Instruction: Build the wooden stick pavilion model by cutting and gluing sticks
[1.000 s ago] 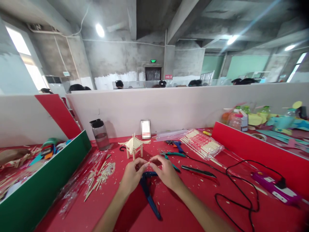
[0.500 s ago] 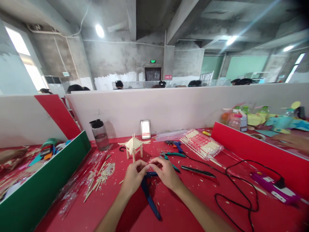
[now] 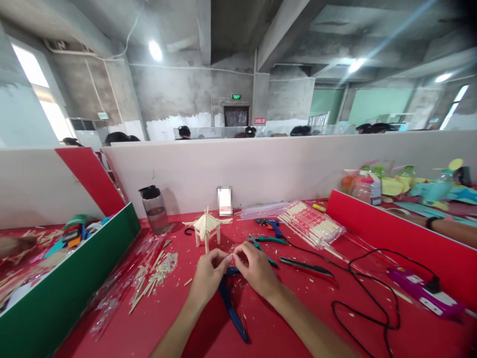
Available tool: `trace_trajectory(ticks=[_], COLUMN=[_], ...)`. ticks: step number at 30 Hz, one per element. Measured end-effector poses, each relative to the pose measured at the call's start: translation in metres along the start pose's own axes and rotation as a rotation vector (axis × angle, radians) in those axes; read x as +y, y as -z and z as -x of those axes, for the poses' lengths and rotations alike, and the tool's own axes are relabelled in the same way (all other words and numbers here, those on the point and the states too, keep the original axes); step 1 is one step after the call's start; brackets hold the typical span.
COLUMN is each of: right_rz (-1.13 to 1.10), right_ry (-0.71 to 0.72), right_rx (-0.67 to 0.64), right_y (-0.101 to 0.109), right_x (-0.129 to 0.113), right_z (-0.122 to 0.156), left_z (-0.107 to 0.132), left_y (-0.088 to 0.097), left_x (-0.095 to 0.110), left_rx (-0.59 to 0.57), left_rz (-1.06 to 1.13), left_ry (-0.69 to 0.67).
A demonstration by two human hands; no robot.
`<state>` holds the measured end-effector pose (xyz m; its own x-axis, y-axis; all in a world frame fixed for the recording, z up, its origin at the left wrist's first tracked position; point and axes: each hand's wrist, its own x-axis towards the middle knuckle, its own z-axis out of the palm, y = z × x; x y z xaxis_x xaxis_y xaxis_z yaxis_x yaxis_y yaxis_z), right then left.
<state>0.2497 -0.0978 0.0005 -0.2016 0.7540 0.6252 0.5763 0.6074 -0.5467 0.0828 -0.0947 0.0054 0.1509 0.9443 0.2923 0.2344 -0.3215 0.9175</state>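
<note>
My left hand (image 3: 209, 274) and my right hand (image 3: 256, 268) meet fingertip to fingertip over the red table. Both are pinched closed on something too small to make out. Just behind them stands a little pavilion model (image 3: 207, 228) built of pale wooden sticks, with a peaked roof and thin legs. Below my hands lies a tool with dark blue handles (image 3: 233, 313), its upper end partly hidden by my fingers. To the right are green-handled pliers (image 3: 270, 240), a blue glue gun (image 3: 274, 226) and a black utility knife (image 3: 306, 266).
Loose stick offcuts (image 3: 164, 268) and clear plastic wrappers lie left. A dark water bottle (image 3: 154, 211) stands at the back. Bundled sticks (image 3: 313, 223), a black cord and a purple power strip (image 3: 425, 291) are right. Green (image 3: 74, 268) and red (image 3: 402, 221) dividers flank the table; another person's arm shows beyond.
My right fingertips have shifted slightly, and my hands remain together in nearly the same place. Beyond the red divider, another person's arm has moved, with more forearm now showing.
</note>
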Motion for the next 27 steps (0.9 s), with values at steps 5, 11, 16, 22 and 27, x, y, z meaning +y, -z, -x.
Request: trace_trajectory(ticks=[5, 11, 16, 22, 27], right_rz=[0.116, 0.193, 0.188, 0.16, 0.158], right_ry=[0.01, 0.018, 0.005, -0.027, -0.043], right_rx=[-0.045, -0.042, -0.059, -0.067, -0.091], right_y=[-0.0016, -0.0007, -0.0015, -0.0025, -0.0021], right_x=[0.0005, -0.0025, -0.002, -0.0008, -0.0016], right_z=[-0.0009, -0.0017, -0.0011, -0.0002, 0.0001], left_z=[0.0011, 0.0005, 0.0018, 0.0033, 0.0026], left_y=[-0.0015, -0.0018, -0.0023, -0.0061, -0.0032], left_x=[-0.0006, -0.0014, 0.0013, -0.0006, 0.0005], left_rx=[0.007, 0.021, 0.019, 0.025, 0.078], left_rz=[-0.029, -0.067, -0.086, -0.072, -0.051], left_ry=[0.007, 0.005, -0.003, -0.001, -0.011])
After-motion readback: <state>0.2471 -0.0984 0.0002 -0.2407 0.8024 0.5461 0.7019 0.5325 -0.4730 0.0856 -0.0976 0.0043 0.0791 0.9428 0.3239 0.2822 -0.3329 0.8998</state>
